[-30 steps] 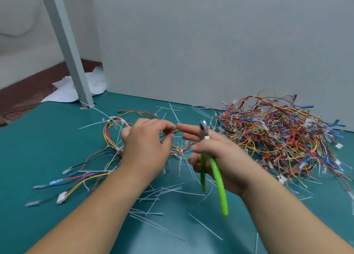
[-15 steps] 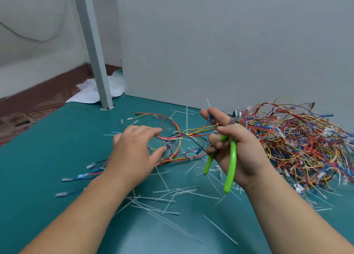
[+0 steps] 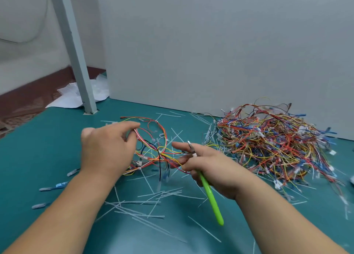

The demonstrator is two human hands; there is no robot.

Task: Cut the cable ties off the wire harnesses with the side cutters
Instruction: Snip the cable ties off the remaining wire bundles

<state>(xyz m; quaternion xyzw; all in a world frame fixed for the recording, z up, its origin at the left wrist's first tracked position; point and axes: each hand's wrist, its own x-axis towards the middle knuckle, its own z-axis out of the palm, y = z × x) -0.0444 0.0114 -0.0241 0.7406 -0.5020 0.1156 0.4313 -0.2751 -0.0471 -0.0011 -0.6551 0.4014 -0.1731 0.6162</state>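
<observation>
Now left hand [image 3: 107, 150] pinches the harness [image 3: 153, 152]; right hand [image 3: 208, 165], at three o'clock, grips side cutters [image 3: 210, 198]; a blind snip could sever the harness itself.

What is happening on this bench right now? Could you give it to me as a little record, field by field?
left hand: fingers pinch a wire loop of the loose harness
right hand: grips the green-handled side cutters, tip pointing up
harness pile: to the right, by the grey panel
cut tie strips: scattered over the teal table
</observation>
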